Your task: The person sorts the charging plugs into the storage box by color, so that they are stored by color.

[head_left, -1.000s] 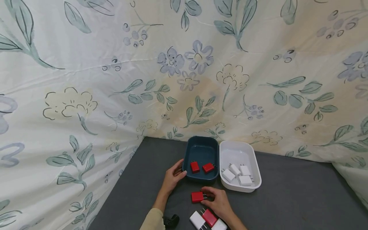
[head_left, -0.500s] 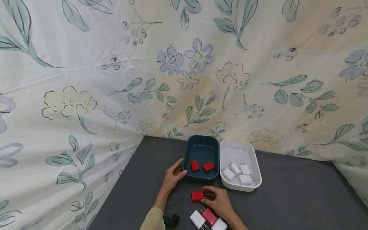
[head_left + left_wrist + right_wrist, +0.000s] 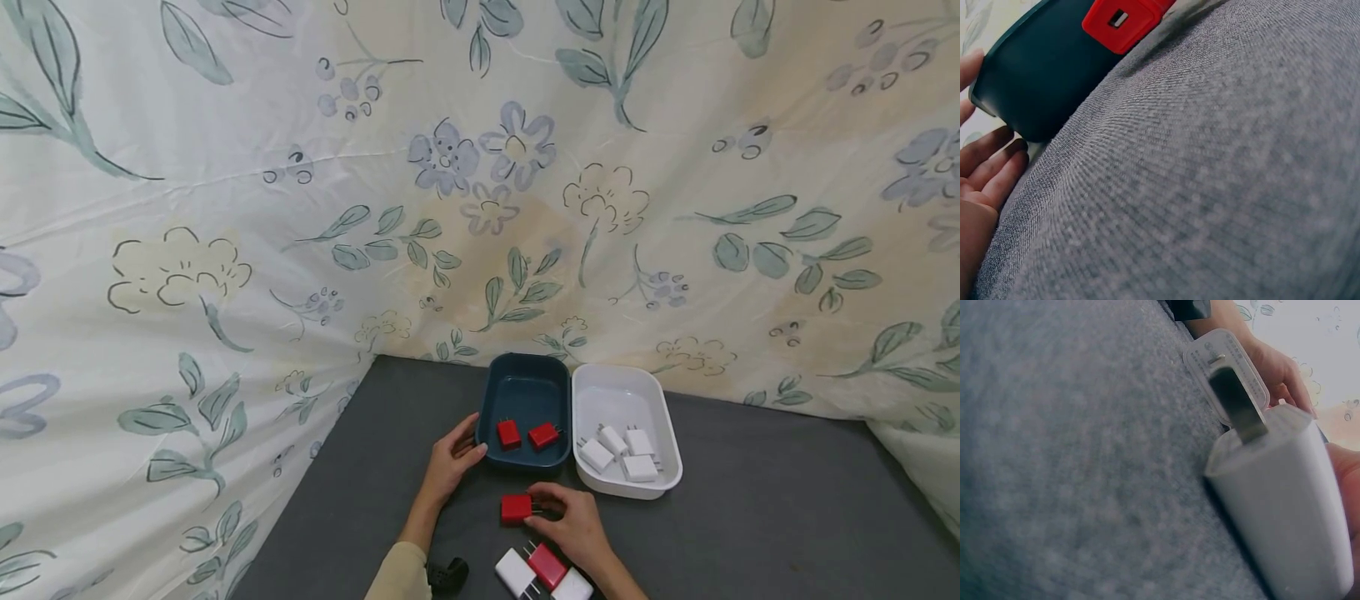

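My right hand [image 3: 576,523] pinches a red charger plug [image 3: 516,509] at its pronged end, thumb and fingers around the metal prongs. The charger is just in front of the dark teal tray [image 3: 525,367]; in the left wrist view its USB port shows on the red charger [image 3: 1119,22]. My left hand [image 3: 450,462] rests against the tray's left side with loosely bent fingers [image 3: 997,165] touching the outer wall. Two red chargers, one being this red charger [image 3: 543,437], lie inside the teal tray. Close to my right wrist sit a red charger [image 3: 547,567] and white chargers [image 3: 514,572].
A white tray [image 3: 611,379] with several white chargers [image 3: 640,468] stands against the teal tray's right side. A black object [image 3: 447,577] lies near my left forearm. The grey cloth-covered table [image 3: 757,492] ends at a floral curtain [image 3: 480,167] behind and to the left.
My right hand and the red charger have shifted very slightly toward the teal tray. The left hand stays against the tray, and the other chargers have not moved.
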The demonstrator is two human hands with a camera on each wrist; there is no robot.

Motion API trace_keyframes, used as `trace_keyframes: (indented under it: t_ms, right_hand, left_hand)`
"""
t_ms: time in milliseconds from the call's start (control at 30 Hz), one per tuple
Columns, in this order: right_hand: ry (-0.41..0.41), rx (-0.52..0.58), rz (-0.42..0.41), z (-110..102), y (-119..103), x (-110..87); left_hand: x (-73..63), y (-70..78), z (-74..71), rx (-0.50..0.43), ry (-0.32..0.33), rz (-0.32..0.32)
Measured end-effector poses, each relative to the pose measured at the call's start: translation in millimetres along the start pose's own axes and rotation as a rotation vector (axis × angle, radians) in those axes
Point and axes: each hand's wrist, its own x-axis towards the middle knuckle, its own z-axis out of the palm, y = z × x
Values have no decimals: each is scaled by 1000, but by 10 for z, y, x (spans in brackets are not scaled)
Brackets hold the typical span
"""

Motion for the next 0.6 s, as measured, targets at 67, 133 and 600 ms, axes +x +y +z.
trace_keyframes:
  t_ms: [67, 133, 600]
  right_hand:
    - [4, -9, -1, 4, -7, 5]
    - [11, -8, -5, 7, -11, 9]
    - [31, 24, -12, 1, -109, 7]
  left_hand:
    - [1, -3, -5, -3, 0, -1]
    - [1, -5, -8, -5, -1, 1]
    - [-2, -13, -12, 1, -5, 10]
